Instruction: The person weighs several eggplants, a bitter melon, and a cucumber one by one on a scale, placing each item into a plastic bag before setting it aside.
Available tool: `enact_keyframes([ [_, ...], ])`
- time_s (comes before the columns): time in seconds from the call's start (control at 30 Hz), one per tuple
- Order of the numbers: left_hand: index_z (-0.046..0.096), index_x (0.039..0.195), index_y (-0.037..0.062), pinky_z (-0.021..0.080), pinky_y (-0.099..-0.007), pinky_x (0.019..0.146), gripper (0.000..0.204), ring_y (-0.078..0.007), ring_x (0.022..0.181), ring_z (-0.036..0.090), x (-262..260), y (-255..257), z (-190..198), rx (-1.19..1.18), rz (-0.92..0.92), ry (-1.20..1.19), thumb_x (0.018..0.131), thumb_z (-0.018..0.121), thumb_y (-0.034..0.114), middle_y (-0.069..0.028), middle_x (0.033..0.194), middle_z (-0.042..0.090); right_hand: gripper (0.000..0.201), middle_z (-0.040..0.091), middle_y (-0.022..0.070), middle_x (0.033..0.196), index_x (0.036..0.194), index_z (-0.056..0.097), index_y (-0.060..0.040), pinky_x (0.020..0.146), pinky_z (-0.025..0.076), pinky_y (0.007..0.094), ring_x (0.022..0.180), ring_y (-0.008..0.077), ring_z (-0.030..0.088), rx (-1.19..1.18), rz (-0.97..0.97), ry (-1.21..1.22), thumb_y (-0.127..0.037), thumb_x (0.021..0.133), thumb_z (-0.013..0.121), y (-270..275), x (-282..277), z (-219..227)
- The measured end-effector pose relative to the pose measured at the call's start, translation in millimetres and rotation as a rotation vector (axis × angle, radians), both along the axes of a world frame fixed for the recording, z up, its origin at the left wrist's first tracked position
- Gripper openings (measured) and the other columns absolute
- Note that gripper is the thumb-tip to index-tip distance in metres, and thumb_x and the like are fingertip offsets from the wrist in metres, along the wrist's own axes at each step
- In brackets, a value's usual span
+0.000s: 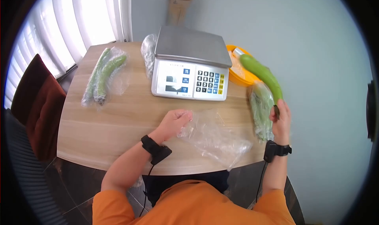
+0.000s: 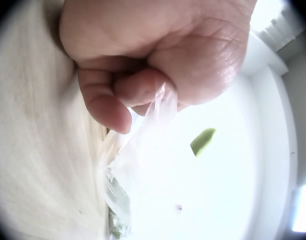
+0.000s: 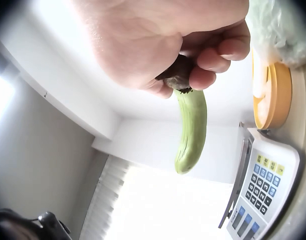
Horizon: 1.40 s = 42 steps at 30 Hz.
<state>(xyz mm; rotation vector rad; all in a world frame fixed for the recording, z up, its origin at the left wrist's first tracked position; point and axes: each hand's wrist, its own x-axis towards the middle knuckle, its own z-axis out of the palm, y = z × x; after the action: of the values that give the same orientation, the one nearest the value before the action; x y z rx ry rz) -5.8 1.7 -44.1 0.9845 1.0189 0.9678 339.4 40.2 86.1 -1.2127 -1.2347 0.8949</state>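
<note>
My right hand (image 1: 281, 124) grips a long green eggplant (image 1: 262, 73) by its dark stem end, holding it up over the table's right side. In the right wrist view the fingers curl round the dark cap, and the pale green body (image 3: 192, 132) extends away from them, slightly bent. My left hand (image 1: 173, 125) pinches a clear plastic bag (image 1: 215, 140) at one edge near the table's front. The bag lies crumpled and spreads to the right. In the left wrist view its gathered edge (image 2: 163, 102) comes out between thumb and fingers.
A white scale (image 1: 191, 63) with a metal plate stands mid-table. Behind the eggplant sits an orange basin (image 1: 242, 78). Bagged green vegetables (image 1: 260, 114) lie beside my right hand; two wrapped green ones (image 1: 104, 75) lie at left. Crumpled plastic (image 1: 148, 53) rests against the scale.
</note>
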Motion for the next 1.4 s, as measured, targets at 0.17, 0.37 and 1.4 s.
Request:
enact_keyframes([
  [0.17,0.063,0.085,0.0048,0.031,-0.0200,0.050,0.026,-0.0024,0.056,0.038,-2.0,3.1,-0.5,0.057,0.005,-0.031,0.095,0.056,0.027,0.0067,0.063,0.046,0.026,0.048,-0.0045,0.061,0.087,0.058,-0.0044,0.048,0.031,0.0211,0.054,0.0041,0.043,0.033,0.130,-0.220,-0.030,0.092,0.060,69.2,-88.9,26.7],
  [0.37,0.063,0.086,0.0045,0.031,-0.0204,0.052,0.027,-0.0025,0.058,0.038,-2.2,3.2,-10.6,0.093,0.000,-0.082,0.096,0.056,0.029,0.0068,0.064,0.046,0.033,0.056,0.0014,0.067,0.097,0.062,-0.0003,0.053,0.040,0.0246,0.058,0.0087,0.052,-0.026,0.244,-0.284,-0.033,0.088,0.062,146.1,-172.2,23.4],
  [1.4,0.061,0.089,0.0068,0.035,-0.0197,0.052,0.017,-0.0028,0.060,0.043,-11.5,9.4,-1.0,0.027,0.197,-0.176,0.096,0.056,0.022,0.0051,0.071,0.052,0.043,0.063,0.0071,0.108,0.130,0.049,-0.0046,0.075,0.051,0.0242,0.091,0.0102,0.060,-0.613,1.416,-0.096,-0.006,0.089,0.061,32.5,-152.9,-97.1],
])
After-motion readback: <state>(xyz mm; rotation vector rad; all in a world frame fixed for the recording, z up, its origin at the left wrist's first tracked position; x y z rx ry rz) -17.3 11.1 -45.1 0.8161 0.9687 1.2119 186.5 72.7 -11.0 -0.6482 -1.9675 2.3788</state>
